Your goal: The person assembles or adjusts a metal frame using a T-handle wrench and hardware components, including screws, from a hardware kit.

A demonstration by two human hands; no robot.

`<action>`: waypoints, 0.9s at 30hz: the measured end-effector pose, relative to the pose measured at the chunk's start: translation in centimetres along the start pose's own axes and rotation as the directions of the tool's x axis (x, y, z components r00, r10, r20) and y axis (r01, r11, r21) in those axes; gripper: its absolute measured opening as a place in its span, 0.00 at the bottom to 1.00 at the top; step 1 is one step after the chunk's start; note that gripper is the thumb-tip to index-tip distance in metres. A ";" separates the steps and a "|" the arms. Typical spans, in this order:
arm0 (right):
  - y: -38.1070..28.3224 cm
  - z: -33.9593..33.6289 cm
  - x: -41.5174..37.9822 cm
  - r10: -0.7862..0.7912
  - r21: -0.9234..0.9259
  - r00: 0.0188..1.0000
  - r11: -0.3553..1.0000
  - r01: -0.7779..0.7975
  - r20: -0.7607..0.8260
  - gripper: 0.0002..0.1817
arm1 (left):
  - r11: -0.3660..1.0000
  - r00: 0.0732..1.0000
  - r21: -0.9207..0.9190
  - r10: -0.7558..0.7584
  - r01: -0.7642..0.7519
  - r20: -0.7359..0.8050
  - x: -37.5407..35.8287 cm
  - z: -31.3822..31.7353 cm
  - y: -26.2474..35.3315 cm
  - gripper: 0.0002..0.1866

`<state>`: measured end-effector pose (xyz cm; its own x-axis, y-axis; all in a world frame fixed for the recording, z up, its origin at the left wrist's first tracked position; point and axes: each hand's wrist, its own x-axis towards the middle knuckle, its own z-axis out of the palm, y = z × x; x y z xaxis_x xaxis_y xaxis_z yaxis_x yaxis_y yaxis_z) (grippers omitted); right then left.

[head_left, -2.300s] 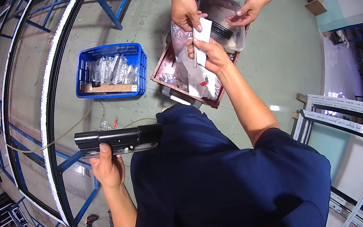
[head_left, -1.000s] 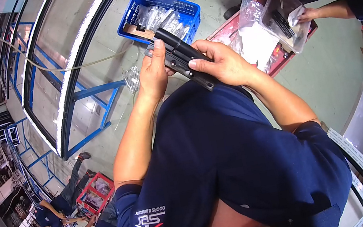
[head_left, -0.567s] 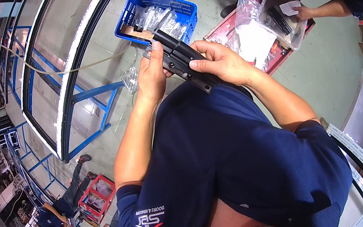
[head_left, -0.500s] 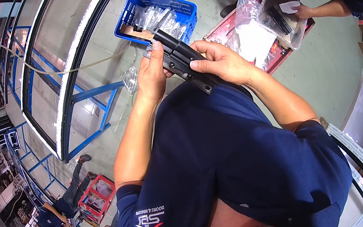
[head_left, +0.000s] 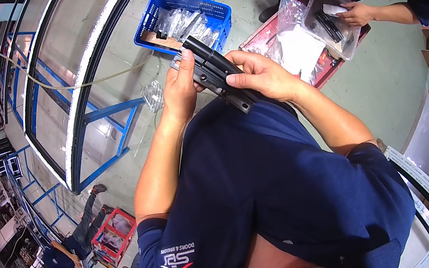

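A black door hinge [head_left: 214,59] with a round barrel and flat, drilled leaves lies slanted between my two hands above my lap. My left hand [head_left: 180,92] is closed around its left side, thumb up by the barrel. From the other side my right hand [head_left: 267,76] grips it, with the thumb pressed on the leaf. The fingers under the hinge are mostly hidden. Just beyond my hands stands a blue plastic basket [head_left: 229,22] holding several clear-wrapped parts and a wooden piece.
At right, a red cart [head_left: 333,73] carries clear bags, white paper and a clear plastic bin [head_left: 351,48] with black parts. A co-worker's hand [head_left: 357,15] reaches over it. Glazed frames [head_left: 73,120] stand on blue supports at left. A plastic bag [head_left: 152,96] lies on the floor.
My hands and the hinge are almost unmoved. The co-worker's hand has shifted slightly left over the bin with a white piece, and the bin's clear plastic has changed shape.
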<state>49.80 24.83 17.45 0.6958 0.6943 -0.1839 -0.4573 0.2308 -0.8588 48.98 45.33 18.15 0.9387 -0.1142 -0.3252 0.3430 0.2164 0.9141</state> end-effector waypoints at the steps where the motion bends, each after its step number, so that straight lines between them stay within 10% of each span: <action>1: -0.1 0.0 0.0 0.001 -0.001 1.000 1.000 -0.001 0.000 0.16 | 1.000 1.000 -0.002 0.000 0.000 0.000 0.1 -0.1 -0.1 0.23; 17: -1.3 -4.0 -1.1 0.021 0.093 0.978 0.996 -0.001 -0.207 0.19 | 0.923 0.968 0.376 -0.016 -0.083 0.251 6.3 4.1 0.3 0.26; 27: -0.4 -5.0 -3.5 -0.174 -0.069 0.893 0.985 0.160 -0.414 0.15 | 0.964 0.906 0.184 0.100 -0.190 0.412 7.1 7.6 -1.3 0.12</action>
<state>50.30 18.92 16.04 0.9306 0.2978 -0.2128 -0.3010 0.2915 -0.9080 54.95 36.83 16.48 0.8706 -0.4810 -0.1032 0.1460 0.0523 0.9879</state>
